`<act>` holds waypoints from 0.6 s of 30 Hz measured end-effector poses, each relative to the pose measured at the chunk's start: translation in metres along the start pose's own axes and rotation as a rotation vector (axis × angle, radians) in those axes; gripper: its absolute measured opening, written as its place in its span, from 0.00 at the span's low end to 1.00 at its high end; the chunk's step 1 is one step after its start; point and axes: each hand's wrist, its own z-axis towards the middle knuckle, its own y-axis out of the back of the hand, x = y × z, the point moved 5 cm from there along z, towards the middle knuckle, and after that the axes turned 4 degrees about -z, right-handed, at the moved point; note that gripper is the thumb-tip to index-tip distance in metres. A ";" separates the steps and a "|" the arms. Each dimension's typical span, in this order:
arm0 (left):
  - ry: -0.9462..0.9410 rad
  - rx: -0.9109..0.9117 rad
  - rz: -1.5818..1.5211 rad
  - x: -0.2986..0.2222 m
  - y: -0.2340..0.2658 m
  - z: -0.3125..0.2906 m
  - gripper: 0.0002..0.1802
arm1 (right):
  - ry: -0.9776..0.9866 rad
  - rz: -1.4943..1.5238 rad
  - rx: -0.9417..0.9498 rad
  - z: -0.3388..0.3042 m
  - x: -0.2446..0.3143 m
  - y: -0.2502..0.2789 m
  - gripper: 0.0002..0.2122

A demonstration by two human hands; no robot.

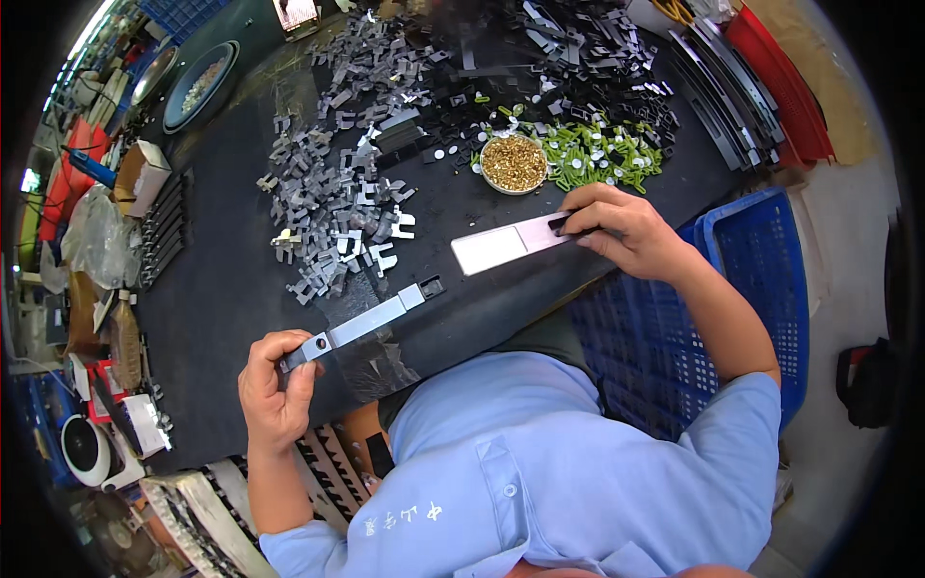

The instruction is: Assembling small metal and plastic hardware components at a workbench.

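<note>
My left hand point(275, 390) pinches the near end of a long, narrow grey metal bar point(371, 321). That end has a round hole, and a dark piece sits at the far end of the bar, which slants up to the right just over the table. Closed at the right is my right hand point(621, 231), its fingers on the dark end of a flat, pale metal strip point(491, 248). The strip's wide, bright end points left. A gap separates the two metal parts.
Grey metal clips point(332, 207) lie heaped on the black table point(217, 328). Behind my right hand are a bowl of small brass-coloured parts point(513, 164) and green pieces point(602, 154). A blue crate point(761, 289) stands at the right, below a red tray point(780, 82).
</note>
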 end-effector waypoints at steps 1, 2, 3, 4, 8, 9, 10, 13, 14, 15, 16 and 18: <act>-0.002 0.001 0.002 -0.001 0.000 -0.001 0.09 | 0.032 -0.038 0.019 0.000 0.004 -0.002 0.11; -0.012 0.033 -0.002 -0.002 -0.003 -0.001 0.08 | 0.032 -0.038 0.017 0.002 0.008 -0.007 0.11; -0.027 0.070 -0.008 -0.002 -0.006 0.001 0.08 | 0.056 -0.077 0.045 0.005 0.015 -0.014 0.11; -0.032 0.077 -0.010 -0.003 -0.006 0.003 0.08 | 0.077 -0.116 0.073 0.006 0.019 -0.020 0.11; 0.061 0.069 -0.021 0.002 0.004 0.008 0.09 | 0.067 -0.071 0.051 0.007 0.012 -0.030 0.10; 0.114 0.055 -0.048 0.004 0.010 0.003 0.09 | 0.072 -0.024 0.080 0.012 0.012 -0.033 0.10; 0.112 0.037 -0.081 0.002 0.013 0.001 0.09 | 0.063 -0.029 0.074 0.011 0.012 -0.033 0.10; 0.127 0.043 -0.064 0.003 0.010 0.008 0.09 | 0.037 0.018 0.122 0.010 0.012 -0.038 0.10; 0.116 0.069 -0.067 0.003 0.011 0.010 0.09 | 0.040 0.012 0.107 0.010 0.013 -0.038 0.09; 0.110 0.093 -0.074 0.003 0.011 0.010 0.08 | 0.042 0.007 0.098 0.009 0.013 -0.038 0.09; 0.127 0.083 -0.064 0.003 0.012 0.010 0.08 | 0.050 0.024 0.109 0.009 0.015 -0.039 0.09; 0.115 0.067 -0.066 -0.002 0.010 0.013 0.09 | -0.003 0.081 0.112 0.011 0.013 -0.038 0.09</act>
